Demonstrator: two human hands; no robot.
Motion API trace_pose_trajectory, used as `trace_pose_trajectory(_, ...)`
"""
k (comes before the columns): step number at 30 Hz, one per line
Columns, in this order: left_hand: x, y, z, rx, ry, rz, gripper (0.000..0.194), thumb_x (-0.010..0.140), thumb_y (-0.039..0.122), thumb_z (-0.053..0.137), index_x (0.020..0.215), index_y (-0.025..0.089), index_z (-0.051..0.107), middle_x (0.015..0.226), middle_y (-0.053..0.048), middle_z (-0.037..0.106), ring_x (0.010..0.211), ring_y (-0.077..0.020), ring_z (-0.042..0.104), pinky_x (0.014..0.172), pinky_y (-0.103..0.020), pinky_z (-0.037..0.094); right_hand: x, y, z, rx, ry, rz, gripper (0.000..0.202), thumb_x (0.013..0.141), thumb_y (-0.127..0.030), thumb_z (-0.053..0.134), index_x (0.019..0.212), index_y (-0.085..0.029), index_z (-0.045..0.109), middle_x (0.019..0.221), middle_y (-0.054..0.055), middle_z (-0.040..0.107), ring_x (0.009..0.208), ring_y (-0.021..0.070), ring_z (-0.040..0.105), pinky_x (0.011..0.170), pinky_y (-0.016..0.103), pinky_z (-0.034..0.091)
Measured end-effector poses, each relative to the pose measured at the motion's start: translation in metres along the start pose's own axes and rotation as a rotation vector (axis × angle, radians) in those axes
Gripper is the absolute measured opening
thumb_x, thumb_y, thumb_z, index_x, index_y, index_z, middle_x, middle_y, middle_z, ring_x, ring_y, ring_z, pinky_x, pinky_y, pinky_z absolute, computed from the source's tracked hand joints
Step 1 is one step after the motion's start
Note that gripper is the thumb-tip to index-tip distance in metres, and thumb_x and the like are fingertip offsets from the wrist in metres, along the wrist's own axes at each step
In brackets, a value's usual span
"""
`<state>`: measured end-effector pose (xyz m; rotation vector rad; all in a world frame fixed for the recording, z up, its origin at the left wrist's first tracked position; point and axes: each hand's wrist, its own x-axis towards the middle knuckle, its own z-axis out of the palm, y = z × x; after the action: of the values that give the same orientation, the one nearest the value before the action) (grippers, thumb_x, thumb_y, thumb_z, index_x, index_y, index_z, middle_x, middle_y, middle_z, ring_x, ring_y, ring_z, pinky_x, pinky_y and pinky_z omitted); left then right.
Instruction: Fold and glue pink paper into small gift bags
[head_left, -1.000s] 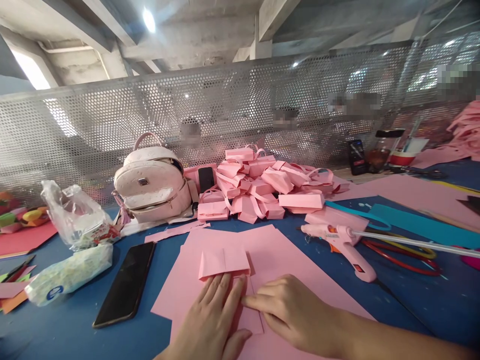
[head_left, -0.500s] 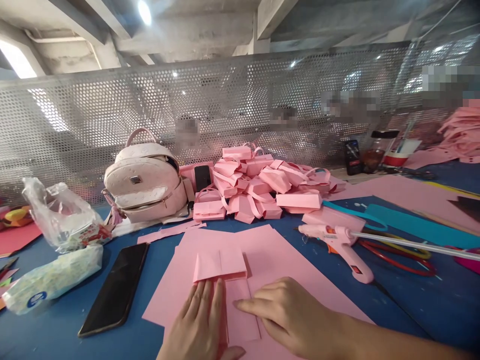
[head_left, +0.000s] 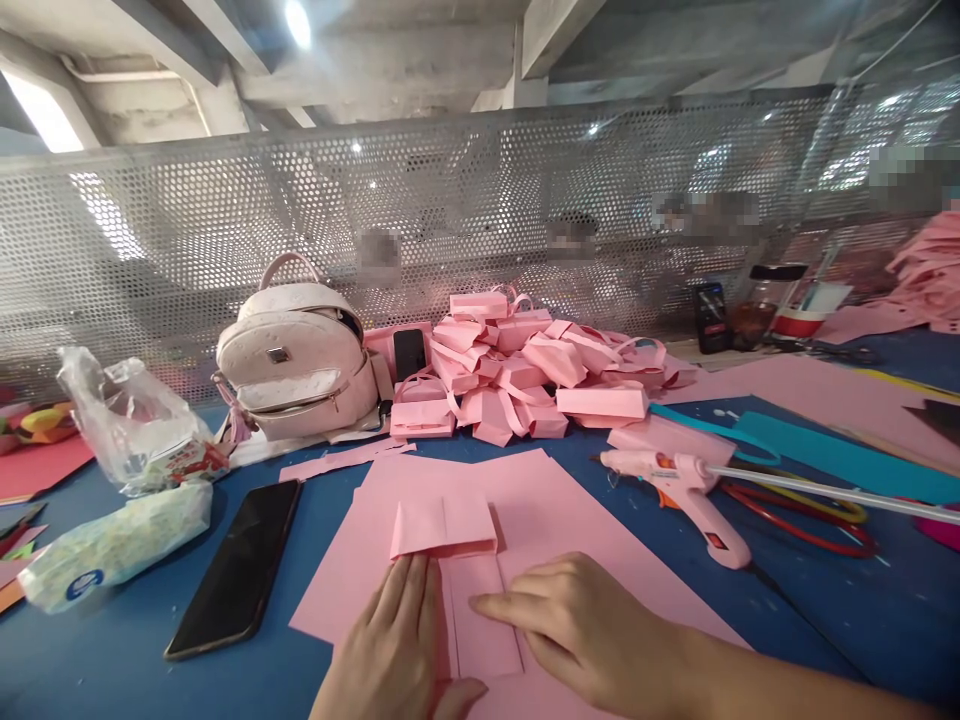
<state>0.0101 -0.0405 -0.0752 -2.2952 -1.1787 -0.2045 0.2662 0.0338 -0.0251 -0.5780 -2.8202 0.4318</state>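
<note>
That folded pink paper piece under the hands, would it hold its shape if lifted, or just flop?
The folded pink paper piece looks thin and light, so it would probably bend when lifted by one end. Its creased upper flap likely stiffens that part a little. Both the left hand and right hand press it flat, which suggests the folds may spring open if released.

A perforated metal screen (head_left: 480, 210) backs the blue table (head_left: 112, 670), beneath concrete ceiling beams (head_left: 547, 30) and a ceiling lamp (head_left: 298, 22).
</note>
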Motion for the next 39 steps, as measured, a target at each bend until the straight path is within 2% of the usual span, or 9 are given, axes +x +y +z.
trace_pose_trajectory(6,-0.003,-0.001,0.002,-0.006,0.049,-0.027,0.074,0.094,0.069,0.044,0.131,0.007,0.063,0.128,-0.018,0.069,0.116,-0.0317,0.064,0.092,-0.035,0.052,0.001,-0.001,0.000,0.004,0.001,0.005,0.043,0.093,-0.015,0.043,0.128,-0.021,0.066,0.086,0.006,0.076,0.074,0.0212,0.069,0.061,0.032,0.039)
trace_pose_trajectory(11,-0.001,-0.002,-0.001,0.010,0.092,-0.033,0.072,0.093,0.071,0.043,0.119,0.009,0.069,0.116,-0.017,0.073,0.107,-0.0311,0.066,0.089,-0.037,0.049,0.000,0.000,0.001,-0.003,0.008,0.010,0.044,0.092,-0.014,0.043,0.127,-0.021,0.067,0.086,0.006,0.076,0.074,0.0215,0.069,0.060,0.032,0.039)
trace_pose_trajectory(14,-0.001,-0.003,-0.002,-0.022,0.104,-0.034,0.071,0.093,0.070,0.042,0.121,0.010,0.068,0.113,-0.016,0.073,0.105,-0.0313,0.065,0.089,-0.038,0.048,0.000,0.000,0.002,-0.001,0.008,0.007,0.044,0.092,-0.015,0.042,0.128,-0.021,0.066,0.086,0.006,0.076,0.074,0.0217,0.069,0.060,0.032,0.039)
trace_pose_trajectory(18,-0.002,-0.003,-0.001,-0.046,0.085,-0.052,0.071,0.094,0.070,0.040,0.127,0.013,0.065,0.115,-0.015,0.072,0.106,-0.0308,0.064,0.089,-0.039,0.048,0.000,0.000,0.001,0.011,0.000,0.007,0.043,0.093,-0.015,0.043,0.128,-0.021,0.066,0.087,0.006,0.077,0.074,0.0212,0.069,0.062,0.031,0.040)
trace_pose_trajectory(26,0.005,-0.003,-0.010,0.051,0.089,-0.030,0.073,0.092,0.073,0.039,0.114,0.012,0.073,0.116,-0.014,0.074,0.105,-0.0295,0.065,0.086,-0.036,0.048,-0.001,-0.001,0.001,0.010,-0.005,0.017,0.045,0.092,-0.014,0.043,0.129,-0.021,0.066,0.089,0.006,0.077,0.076,0.0216,0.071,0.063,0.032,0.040)
trace_pose_trajectory(34,0.003,-0.004,-0.008,0.011,0.105,-0.011,0.074,0.093,0.071,0.042,0.120,0.008,0.070,0.117,-0.014,0.074,0.109,-0.0298,0.062,0.090,-0.036,0.044,0.001,0.000,0.000,0.009,-0.012,0.015,0.043,0.093,-0.015,0.043,0.129,-0.022,0.066,0.087,0.005,0.076,0.075,0.0212,0.070,0.062,0.033,0.039)
trace_pose_trajectory(39,0.006,-0.006,-0.010,-0.016,0.068,-0.027,0.073,0.093,0.071,0.041,0.122,0.010,0.070,0.120,-0.014,0.073,0.109,-0.0303,0.062,0.090,-0.037,0.044,0.001,-0.001,0.000,0.013,-0.010,0.013,0.044,0.092,-0.015,0.044,0.130,-0.021,0.066,0.087,0.004,0.076,0.075,0.0211,0.070,0.062,0.033,0.040)
